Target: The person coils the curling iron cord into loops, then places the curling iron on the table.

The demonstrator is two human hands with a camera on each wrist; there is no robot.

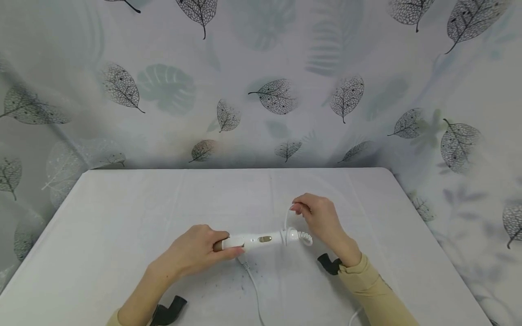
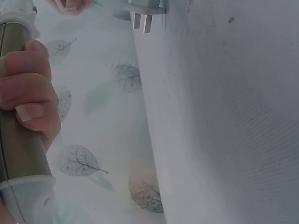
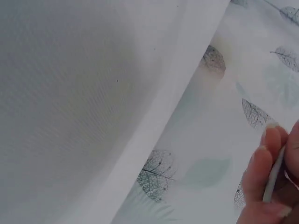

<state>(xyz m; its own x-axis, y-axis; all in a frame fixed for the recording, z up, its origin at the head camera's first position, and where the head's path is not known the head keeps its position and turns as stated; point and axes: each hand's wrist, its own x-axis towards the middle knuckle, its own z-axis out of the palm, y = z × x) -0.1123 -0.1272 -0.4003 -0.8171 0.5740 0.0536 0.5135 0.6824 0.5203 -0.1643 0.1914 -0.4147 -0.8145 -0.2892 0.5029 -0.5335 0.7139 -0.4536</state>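
Observation:
My left hand (image 1: 200, 249) grips a white hair iron (image 1: 250, 240) by its gold-brown barrel end, holding it level over the table. In the left wrist view the fingers curl round the barrel (image 2: 21, 144), which has a dark lengthwise seam. A white cord (image 1: 286, 217) loops round the handle near the coiled sleeve (image 1: 305, 238). My right hand (image 1: 320, 217) pinches this cord above and right of the handle. The right wrist view also shows the cord (image 3: 274, 175) between thumb and fingers. A two-prong plug (image 2: 145, 9) appears at the top of the left wrist view.
A white-covered table (image 1: 134, 203) lies below the hands, backed by a leaf-print curtain (image 1: 244, 54). More white cord (image 1: 256, 290) runs down toward the front edge. Black pieces (image 1: 169, 311) sit at both wrists.

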